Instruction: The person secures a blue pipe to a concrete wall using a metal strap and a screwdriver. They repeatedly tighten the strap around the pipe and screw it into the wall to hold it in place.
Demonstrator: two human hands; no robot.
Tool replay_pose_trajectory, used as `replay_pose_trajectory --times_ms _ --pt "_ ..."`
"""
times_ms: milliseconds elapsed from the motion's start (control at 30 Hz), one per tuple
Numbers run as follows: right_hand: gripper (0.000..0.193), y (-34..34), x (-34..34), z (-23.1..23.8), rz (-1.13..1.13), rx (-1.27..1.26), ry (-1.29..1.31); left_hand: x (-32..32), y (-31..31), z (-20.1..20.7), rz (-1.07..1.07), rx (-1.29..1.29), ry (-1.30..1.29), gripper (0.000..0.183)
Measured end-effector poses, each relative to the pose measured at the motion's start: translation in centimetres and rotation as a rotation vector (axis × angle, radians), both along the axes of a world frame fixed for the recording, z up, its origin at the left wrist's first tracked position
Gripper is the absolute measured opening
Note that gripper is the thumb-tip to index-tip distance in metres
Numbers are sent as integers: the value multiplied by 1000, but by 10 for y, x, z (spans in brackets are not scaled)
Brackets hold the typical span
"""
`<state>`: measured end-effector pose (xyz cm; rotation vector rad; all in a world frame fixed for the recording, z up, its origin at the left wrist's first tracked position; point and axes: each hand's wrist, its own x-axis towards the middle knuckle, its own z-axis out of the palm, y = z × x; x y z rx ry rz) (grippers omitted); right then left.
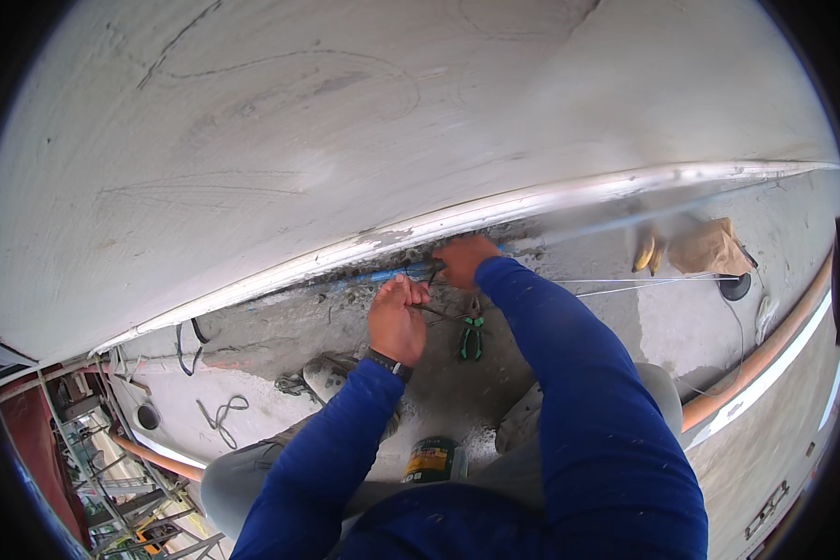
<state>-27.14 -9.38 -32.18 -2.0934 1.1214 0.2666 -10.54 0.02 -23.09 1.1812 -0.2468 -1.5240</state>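
Observation:
My left hand [397, 322], with a dark band at its wrist, is closed in a pinch just below a blue pipe [383, 275] along the wall's foot. What its fingers hold is too small to make out. A thin dark strand [441, 315] runs from beside that hand towards green-handled pliers [471, 341] on the grey floor. Farther right and slightly higher, my right hand [462, 261] bends its fingers down at the pipe. They close on a short black strip [434, 271], whose far end is hidden.
Left lie a black loop [189, 350], a grey cord [222, 420] and a round floor hole [147, 417]. A labelled can [434, 460] stands between my legs. Bananas [648, 252], a brown paper bag [709, 249], white strings [644, 283] and an orange pipe [765, 359] are at right.

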Motion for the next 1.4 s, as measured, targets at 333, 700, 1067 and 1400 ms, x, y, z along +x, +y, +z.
replay_pose_trajectory --times_ms 333,700,1067,1400 --pt "57 -1 8 25 -81 -29 -85 40 -33 -5 -150 4 -136 26" --pt "58 4 26 15 -217 -1 46 54 -28 -7 -392 118 -446 18" --pt "59 3 16 -17 -147 22 11 72 -33 -33 -82 217 -83 15" --pt "59 2 19 -6 -170 15 30 64 -32 -44 -8 87 -26 11"
